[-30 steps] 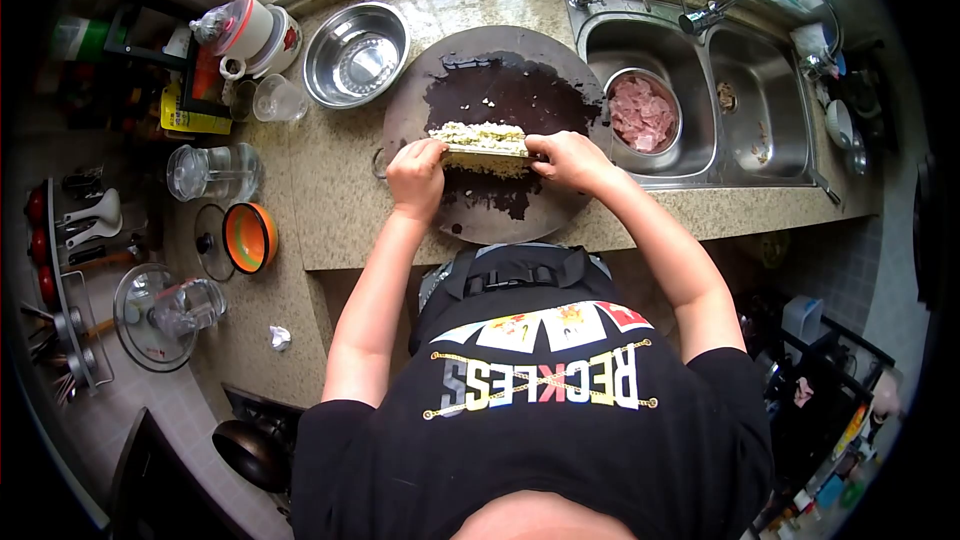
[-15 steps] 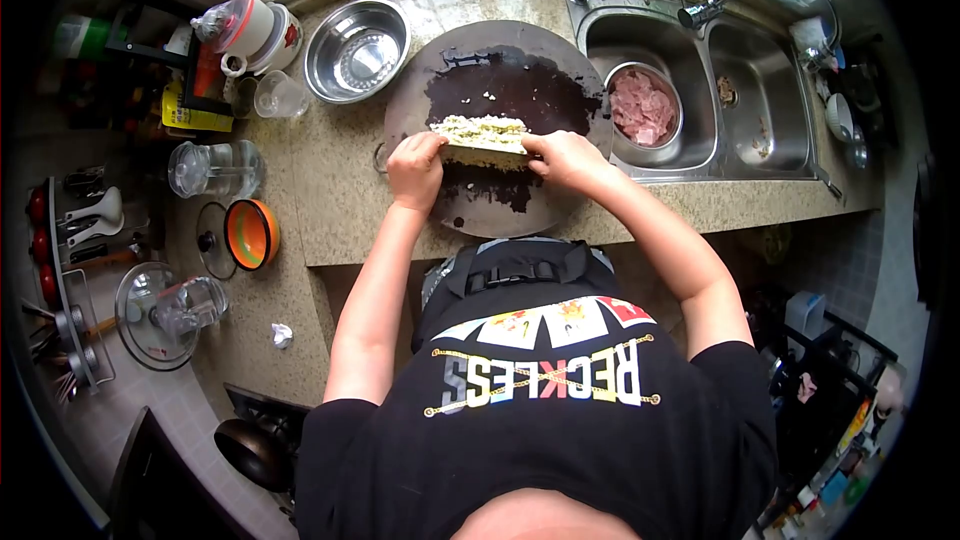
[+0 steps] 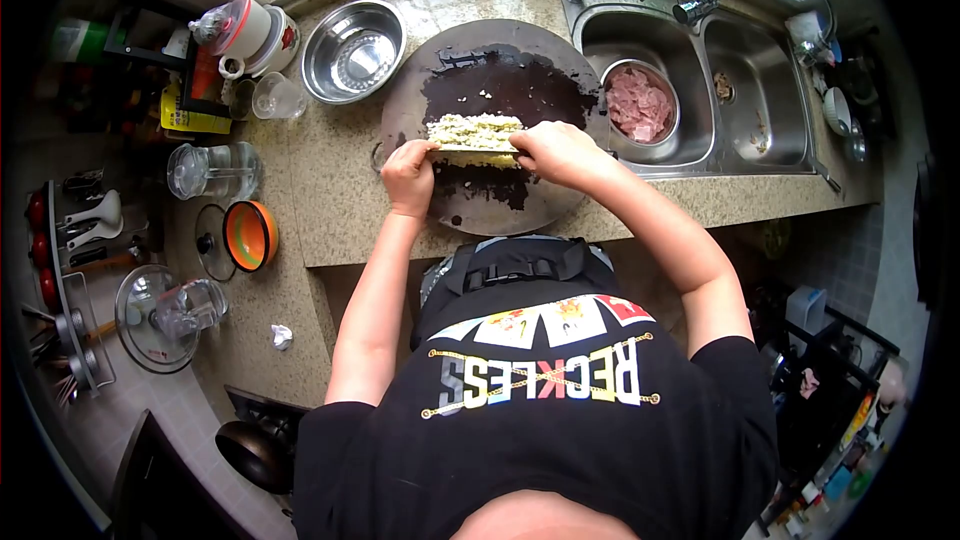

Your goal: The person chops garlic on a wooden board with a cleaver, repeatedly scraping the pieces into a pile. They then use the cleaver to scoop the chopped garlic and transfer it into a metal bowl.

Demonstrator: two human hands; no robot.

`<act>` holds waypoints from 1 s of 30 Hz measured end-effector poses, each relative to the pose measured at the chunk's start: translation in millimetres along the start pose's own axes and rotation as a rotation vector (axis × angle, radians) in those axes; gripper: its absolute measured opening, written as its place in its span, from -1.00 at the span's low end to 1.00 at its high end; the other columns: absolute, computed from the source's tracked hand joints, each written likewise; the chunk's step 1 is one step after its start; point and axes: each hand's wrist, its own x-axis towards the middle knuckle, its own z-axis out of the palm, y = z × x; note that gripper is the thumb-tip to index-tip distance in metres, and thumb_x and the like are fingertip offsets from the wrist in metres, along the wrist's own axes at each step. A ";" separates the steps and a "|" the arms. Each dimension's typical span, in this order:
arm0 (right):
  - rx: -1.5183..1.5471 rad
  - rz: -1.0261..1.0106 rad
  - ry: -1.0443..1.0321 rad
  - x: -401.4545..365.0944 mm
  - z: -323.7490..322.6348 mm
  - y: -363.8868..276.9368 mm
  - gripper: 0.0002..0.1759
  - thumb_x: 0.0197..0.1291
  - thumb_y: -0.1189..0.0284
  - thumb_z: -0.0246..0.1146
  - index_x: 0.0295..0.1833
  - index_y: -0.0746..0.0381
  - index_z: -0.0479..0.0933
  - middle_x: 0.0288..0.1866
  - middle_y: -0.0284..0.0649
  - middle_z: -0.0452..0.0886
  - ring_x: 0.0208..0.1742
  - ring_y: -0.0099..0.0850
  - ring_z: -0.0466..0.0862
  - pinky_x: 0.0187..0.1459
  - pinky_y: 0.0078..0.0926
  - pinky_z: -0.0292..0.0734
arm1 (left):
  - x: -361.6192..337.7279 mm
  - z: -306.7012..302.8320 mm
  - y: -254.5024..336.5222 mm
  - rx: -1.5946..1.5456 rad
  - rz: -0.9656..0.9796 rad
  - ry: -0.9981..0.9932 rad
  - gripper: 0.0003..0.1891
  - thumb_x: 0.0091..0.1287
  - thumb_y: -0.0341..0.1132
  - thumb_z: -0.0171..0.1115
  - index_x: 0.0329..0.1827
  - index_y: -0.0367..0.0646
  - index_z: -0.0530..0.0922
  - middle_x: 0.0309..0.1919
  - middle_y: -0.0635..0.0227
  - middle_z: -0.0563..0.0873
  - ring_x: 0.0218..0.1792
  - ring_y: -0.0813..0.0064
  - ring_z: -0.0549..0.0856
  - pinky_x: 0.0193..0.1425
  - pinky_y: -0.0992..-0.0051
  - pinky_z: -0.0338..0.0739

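Observation:
A row of finely chopped pale green-and-white pieces (image 3: pixel 474 129) lies on the round, dark, wet cutting board (image 3: pixel 430 70). Along the near side of the row runs the thin blade of a kitchen knife (image 3: pixel 475 150), seen nearly edge-on. My left hand (image 3: pixel 408 178) pinches the blade's left end between closed fingers. At the other end, my right hand (image 3: pixel 562 152) is closed around the knife, hiding its handle. A few stray bits (image 3: pixel 487 94) are scattered beyond the row.
A steel bowl (image 3: pixel 352 52) stands left of the board. To the right, a bowl of raw pink meat (image 3: pixel 640 105) sits in the double sink (image 3: pixel 710 140). An orange bowl (image 3: pixel 249 236) and a glass jug (image 3: pixel 215 171) are on the left counter.
The knife blade has tilted from showing its broad face to nearly edge-on. My right hand has moved slightly left and away from my body. My left hand has shifted slightly left.

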 end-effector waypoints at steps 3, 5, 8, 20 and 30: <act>0.012 0.008 0.016 -4.2 7.9 3.2 -0.77 0.22 0.33 0.30 -0.06 0.19 0.59 -0.23 -0.02 0.71 -0.08 0.01 0.71 -0.05 -0.02 0.59 | 2.3 -1.8 3.3 -0.006 -0.003 -0.028 -0.79 0.12 -0.63 0.21 -0.28 -0.13 0.70 -0.28 0.27 0.78 -0.21 0.21 0.77 -0.08 0.34 0.64; 0.034 0.021 0.022 -5.5 21.2 15.2 -0.78 0.22 0.34 0.31 -0.08 0.18 0.58 -0.24 -0.01 0.70 -0.09 0.02 0.70 -0.06 -0.01 0.58 | 5.2 -5.3 12.3 0.030 0.018 -0.044 -0.80 0.13 -0.62 0.22 -0.28 -0.13 0.70 -0.28 0.28 0.78 -0.21 0.22 0.77 -0.09 0.34 0.63; 0.189 0.001 0.104 -6.1 39.5 35.2 -0.79 0.20 0.34 0.33 -0.12 0.18 0.52 -0.25 0.04 0.68 -0.11 0.07 0.68 -0.11 0.02 0.54 | 11.1 -11.1 28.3 0.146 0.097 -0.038 -0.83 0.14 -0.59 0.25 -0.29 -0.12 0.70 -0.29 0.29 0.78 -0.22 0.23 0.77 -0.10 0.35 0.63; -0.022 -0.034 -0.011 -4.1 -2.5 -3.7 -0.79 0.22 0.33 0.30 -0.09 0.20 0.60 -0.18 -0.04 0.72 -0.07 -0.02 0.71 -0.06 -0.02 0.59 | -10.3 -3.8 5.7 0.043 0.007 0.034 -0.80 0.10 -0.63 0.24 -0.29 -0.12 0.70 -0.30 0.27 0.78 -0.21 0.22 0.78 -0.09 0.35 0.64; 0.105 0.038 0.028 -8.9 28.6 18.7 -0.79 0.21 0.33 0.31 -0.09 0.18 0.56 -0.24 0.03 0.69 -0.09 0.03 0.70 -0.06 0.01 0.58 | 0.4 -9.8 20.9 0.139 0.087 -0.032 -0.83 0.11 -0.60 0.26 -0.30 -0.13 0.69 -0.28 0.29 0.79 -0.20 0.22 0.77 -0.08 0.34 0.64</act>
